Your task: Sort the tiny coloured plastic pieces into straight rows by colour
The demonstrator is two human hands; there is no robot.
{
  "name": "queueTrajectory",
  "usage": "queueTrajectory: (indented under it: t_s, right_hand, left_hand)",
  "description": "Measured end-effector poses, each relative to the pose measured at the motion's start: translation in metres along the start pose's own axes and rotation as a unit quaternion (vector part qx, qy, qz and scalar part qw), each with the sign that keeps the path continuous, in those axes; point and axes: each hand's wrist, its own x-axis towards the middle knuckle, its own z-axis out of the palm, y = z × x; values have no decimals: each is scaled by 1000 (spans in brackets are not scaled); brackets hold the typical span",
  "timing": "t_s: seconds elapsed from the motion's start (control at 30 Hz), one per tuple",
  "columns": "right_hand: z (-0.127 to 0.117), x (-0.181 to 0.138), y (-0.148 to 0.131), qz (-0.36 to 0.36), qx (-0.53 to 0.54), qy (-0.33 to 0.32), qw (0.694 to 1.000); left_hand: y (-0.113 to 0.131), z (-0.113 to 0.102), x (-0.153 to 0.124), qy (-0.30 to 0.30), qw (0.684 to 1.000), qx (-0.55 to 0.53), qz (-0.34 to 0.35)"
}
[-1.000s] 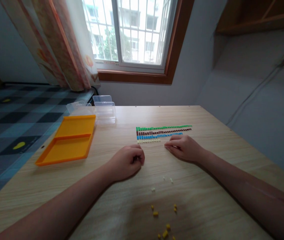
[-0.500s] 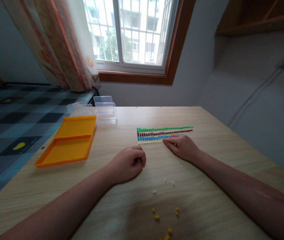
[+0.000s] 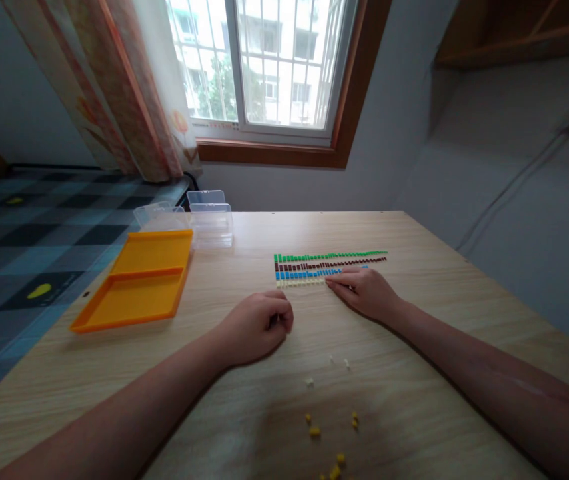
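Small toy-brick-like pieces lie in lines on the wooden table: a green row (image 3: 314, 257), a dark brown row (image 3: 309, 267), a blue row (image 3: 297, 275) and a shorter cream row (image 3: 297, 284). At the right end of the cream row, my right hand (image 3: 364, 290) has its thumb and fingertips together; whatever tiny piece they pinch is hidden. Its fingers cover part of the blue row. My left hand (image 3: 259, 327) rests curled on the table, just nearer to me than the rows, its fingers folded in and their inside hidden.
Loose cream pieces (image 3: 309, 383) and several yellow pieces (image 3: 315, 432) lie scattered close to me. An open orange tray (image 3: 179, 303) sits at left, with clear plastic boxes (image 3: 213, 227) behind it. A checked bed (image 3: 29, 233) adjoins the table's left side.
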Motion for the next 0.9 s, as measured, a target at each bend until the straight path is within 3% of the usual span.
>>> queueTrajectory:
  t_s: [0.2,0.37,0.5,0.9]
  right_hand:
    - [-13,-4,-10,-22,89,14,996]
    - [-36,-10,-23,-84,224,-157,958]
    - [-50,-11,-33,-100,262,-273,920]
    - [-58,-10,-44,-81,246,-341,903]
  left_hand:
    - [2,0,-1,-18,998,51,20]
    - [16,2,-3,-93,973,197,81]
    - [28,8,-5,-118,955,234,142]
    - [34,16,-3,-118,950,230,173]
